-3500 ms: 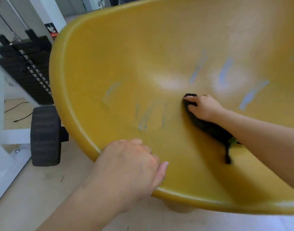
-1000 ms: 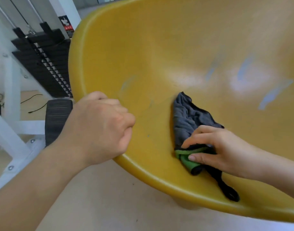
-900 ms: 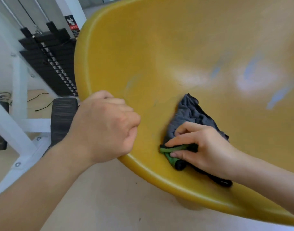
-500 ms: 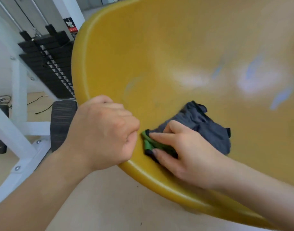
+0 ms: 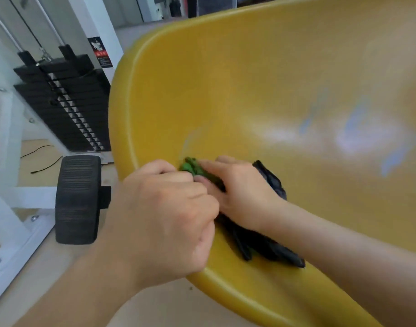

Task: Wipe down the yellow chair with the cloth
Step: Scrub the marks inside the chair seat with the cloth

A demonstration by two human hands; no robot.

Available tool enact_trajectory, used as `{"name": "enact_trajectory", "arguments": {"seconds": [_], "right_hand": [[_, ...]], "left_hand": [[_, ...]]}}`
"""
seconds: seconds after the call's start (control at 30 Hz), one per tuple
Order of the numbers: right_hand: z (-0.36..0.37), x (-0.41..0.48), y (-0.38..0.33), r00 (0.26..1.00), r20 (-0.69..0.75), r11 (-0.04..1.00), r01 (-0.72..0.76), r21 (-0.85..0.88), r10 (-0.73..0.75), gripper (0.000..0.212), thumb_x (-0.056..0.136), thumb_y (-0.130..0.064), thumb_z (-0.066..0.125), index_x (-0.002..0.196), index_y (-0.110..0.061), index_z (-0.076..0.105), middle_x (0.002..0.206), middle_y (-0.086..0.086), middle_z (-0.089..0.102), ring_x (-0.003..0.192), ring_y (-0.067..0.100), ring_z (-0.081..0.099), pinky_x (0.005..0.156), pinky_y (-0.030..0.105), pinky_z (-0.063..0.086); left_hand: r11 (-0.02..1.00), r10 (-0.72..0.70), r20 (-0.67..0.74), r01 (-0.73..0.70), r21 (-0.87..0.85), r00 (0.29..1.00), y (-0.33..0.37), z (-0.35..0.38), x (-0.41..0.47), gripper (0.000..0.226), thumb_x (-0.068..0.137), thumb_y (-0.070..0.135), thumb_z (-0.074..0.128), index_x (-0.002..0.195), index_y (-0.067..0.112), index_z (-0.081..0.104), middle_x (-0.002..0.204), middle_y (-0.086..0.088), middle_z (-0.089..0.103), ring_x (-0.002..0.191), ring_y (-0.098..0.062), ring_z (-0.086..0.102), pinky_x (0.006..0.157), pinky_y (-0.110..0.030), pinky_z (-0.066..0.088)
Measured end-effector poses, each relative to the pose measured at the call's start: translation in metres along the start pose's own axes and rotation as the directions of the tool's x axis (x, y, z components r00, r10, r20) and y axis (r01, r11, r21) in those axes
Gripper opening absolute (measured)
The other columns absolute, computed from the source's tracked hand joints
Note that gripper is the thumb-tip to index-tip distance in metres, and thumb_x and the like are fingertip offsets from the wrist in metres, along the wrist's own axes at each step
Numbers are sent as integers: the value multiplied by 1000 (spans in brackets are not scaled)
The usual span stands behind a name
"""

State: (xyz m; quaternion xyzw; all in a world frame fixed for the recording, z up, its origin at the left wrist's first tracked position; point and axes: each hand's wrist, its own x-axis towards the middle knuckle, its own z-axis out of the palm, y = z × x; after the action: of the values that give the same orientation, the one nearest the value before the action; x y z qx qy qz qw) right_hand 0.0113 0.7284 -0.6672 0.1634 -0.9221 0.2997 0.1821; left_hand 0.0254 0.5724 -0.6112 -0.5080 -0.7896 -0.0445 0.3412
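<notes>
Yellow chair (image 5: pixel 261 95) fills most of the view, its bowl facing the camera. Nearest of all, the left hand (image 5: pixel 164 208) clamps the near-left rim, fingers curled over the edge.

Just beyond those knuckles the cloth (image 5: pixel 261 246) lies on the inner surface of the seat, close to that rim. Its long axis runs from a dark tail near the front edge, up and leftward under the right hand (image 5: pixel 240 192), to a green hem poking out at the fingertips. The right hand lies on top, fingers (image 5: pixel 216 162) fairly straight and pointing left. The green hem seems nipped between forefinger and thumb, and the palm hides the rest of the hold. Those fingertips touch, or all but touch, the left hand, so I judge the stroke has no room left that way.

Farther into the bowl, right of the right hand and well apart from the cloth, pale bluish smears (image 5: pixel 358 131) mark the plastic. The coming sweep probably has to turn rightward and away toward them. The right hand is placed for it while the left steadies the shell.

Beyond the rim on the left stand a black roller pad (image 5: pixel 77 199) and, farther off, a weight stack (image 5: pixel 67 102).
</notes>
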Motion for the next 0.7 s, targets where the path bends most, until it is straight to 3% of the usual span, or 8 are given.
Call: {"name": "enact_trajectory", "arguments": {"seconds": [0.07,0.13,0.23,0.3,0.37,0.47,0.57,0.7], "right_hand": [[6,31,45,950,-95,920,-313,-235,299,35,98,-45,40,118,-24,59,93,7,55,95,37,60,73,40,46],[8,38,61,908,-71,870,-415,-267,412,33,99,-42,38,113,-20,58,94,6,51,98,36,57,73,39,44],[-1,0,25,996,58,998,-69,-8,69,25,97,-34,39,99,-19,59,82,0,46,83,21,51,72,40,43],[-9,-22,-4,987,65,975,130,180,-144,21,91,-32,37,89,-24,56,77,-3,45,74,16,47,64,36,44],[1,-7,4,984,-16,981,177,78,-177,33,92,-32,38,113,-25,62,82,-4,46,81,22,52,64,39,47],[23,59,35,978,-167,980,-149,-133,126,44,99,-41,37,140,-27,46,107,7,53,107,33,51,81,41,47],[27,85,50,896,-163,907,-421,-15,413,47,101,-40,33,146,-24,36,121,11,47,118,34,44,90,41,41],[23,17,6,995,-46,987,91,131,-86,57,97,-30,38,152,-22,25,105,3,41,97,25,47,78,38,44]], "left_hand": [[1000,-1,36,1,19,999,1,-1,1,24,78,11,32,58,24,27,59,6,18,59,-16,18,57,-30,34],[998,-34,91,30,48,995,2,-3,3,23,73,12,39,58,24,27,58,6,19,57,-17,20,57,-31,34],[994,-104,190,95,53,976,5,-2,4,18,69,18,44,54,23,34,52,5,29,52,-19,30,58,-32,37],[990,-140,241,130,56,961,5,-3,5,14,68,20,44,53,22,45,51,6,43,53,-20,42,58,-33,39],[989,-145,285,136,52,947,4,-6,6,16,68,20,44,53,22,49,51,5,47,54,-20,47,57,-32,39],[988,-154,340,137,72,928,0,-8,4,19,68,18,44,49,20,49,48,4,45,50,-21,46,54,-33,40],[986,-160,359,130,106,919,-3,-10,5,21,68,16,44,48,19,49,47,5,44,49,-20,44,53,-33,39],[982,-184,365,153,112,913,0,-12,10,21,70,17,45,51,20,52,48,4,48,50,-20,47,55,-34,41]]}}
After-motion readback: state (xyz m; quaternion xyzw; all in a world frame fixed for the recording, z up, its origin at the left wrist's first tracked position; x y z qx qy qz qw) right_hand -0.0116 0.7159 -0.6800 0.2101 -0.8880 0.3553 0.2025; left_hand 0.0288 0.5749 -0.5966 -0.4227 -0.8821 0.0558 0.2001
